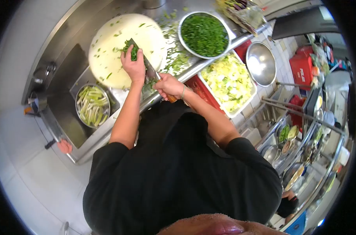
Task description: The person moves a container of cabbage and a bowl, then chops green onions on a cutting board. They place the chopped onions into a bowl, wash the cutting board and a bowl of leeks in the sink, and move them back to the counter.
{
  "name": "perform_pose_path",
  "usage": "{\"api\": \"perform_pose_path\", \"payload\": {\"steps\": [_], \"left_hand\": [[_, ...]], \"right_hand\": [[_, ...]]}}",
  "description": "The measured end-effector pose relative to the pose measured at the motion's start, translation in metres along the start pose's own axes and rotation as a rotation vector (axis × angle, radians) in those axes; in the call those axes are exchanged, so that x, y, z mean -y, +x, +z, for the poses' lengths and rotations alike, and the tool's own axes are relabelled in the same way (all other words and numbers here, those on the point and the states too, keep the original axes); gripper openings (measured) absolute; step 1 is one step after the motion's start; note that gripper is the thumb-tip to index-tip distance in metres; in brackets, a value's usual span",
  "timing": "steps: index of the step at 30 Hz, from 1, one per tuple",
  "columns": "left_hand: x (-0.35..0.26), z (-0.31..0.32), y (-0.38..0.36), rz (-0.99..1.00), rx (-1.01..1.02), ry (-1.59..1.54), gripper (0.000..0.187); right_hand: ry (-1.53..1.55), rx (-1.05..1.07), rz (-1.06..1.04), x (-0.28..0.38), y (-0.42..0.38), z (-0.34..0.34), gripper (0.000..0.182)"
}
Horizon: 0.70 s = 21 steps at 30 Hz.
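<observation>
My right hand (169, 85) is wrapped round the wooden handle of a cleaver (149, 70), whose broad dark blade points up and left. My left hand (134, 67) curls over a small heap of chopped greens (134, 54), pressing it against the flat of the blade. Both hands are over the near right part of a round white chopping board (111, 43), which is strewn with green bits. To the right of the board, a round colander (181, 38) holds a mound of finely chopped greens. The lower edge of the blade is partly hidden by my hands.
A white tub (235, 112) of chopped pale cabbage stands beside the counter edge, near a steel bowl (261, 64). In the sink (74, 127), a bowl (87, 124) holds cut pale-green stalks. Green scraps litter the steel counter. Racks with dishes (303, 129) stand at the right.
</observation>
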<state>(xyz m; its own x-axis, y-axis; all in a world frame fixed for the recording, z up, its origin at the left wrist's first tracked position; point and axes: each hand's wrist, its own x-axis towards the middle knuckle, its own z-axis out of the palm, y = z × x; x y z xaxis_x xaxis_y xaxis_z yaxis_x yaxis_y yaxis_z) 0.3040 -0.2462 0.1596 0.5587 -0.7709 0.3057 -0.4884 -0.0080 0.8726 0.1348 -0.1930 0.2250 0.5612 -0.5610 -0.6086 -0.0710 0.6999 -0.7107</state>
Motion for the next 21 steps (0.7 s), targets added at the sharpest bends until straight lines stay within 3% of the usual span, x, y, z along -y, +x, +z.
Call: {"api": "perform_pose_path", "payload": {"steps": [6, 8, 10, 11, 12, 14, 16, 21], "left_hand": [[-0.121, 0.125, -0.02, 0.235, 0.193, -0.246, 0.038], [-0.135, 0.181, -0.026, 0.353, 0.234, -0.276, 0.038], [-0.139, 0.212, -0.024, 0.381, 0.417, -0.014, 0.042], [-0.131, 0.229, -0.028, 0.435, 0.519, 0.308, 0.057], [-0.136, 0.226, -0.026, 0.369, 0.703, 0.412, 0.078], [-0.122, 0.233, -0.034, 0.522, 0.569, 0.446, 0.092], [-0.14, 0.204, -0.019, 0.484, 0.676, 0.421, 0.101], [-0.121, 0.098, -0.001, 0.386, 0.77, 0.428, 0.099]], "right_hand": [[-0.047, -0.402, -0.243, 0.023, -0.088, -0.069, 0.026], [0.065, -0.604, -0.196, 0.027, -0.106, -0.093, 0.025], [0.074, -0.731, -0.221, 0.036, -0.123, -0.108, 0.023], [0.07, -0.783, -0.221, 0.03, -0.126, -0.121, 0.021], [0.068, -0.838, -0.222, 0.023, -0.127, -0.134, 0.018], [0.064, -0.865, -0.33, 0.019, -0.136, -0.145, 0.015], [0.056, -0.88, -0.362, 0.021, -0.141, -0.15, 0.015], [-0.151, -0.82, -0.36, 0.027, -0.129, -0.159, 0.023]]}}
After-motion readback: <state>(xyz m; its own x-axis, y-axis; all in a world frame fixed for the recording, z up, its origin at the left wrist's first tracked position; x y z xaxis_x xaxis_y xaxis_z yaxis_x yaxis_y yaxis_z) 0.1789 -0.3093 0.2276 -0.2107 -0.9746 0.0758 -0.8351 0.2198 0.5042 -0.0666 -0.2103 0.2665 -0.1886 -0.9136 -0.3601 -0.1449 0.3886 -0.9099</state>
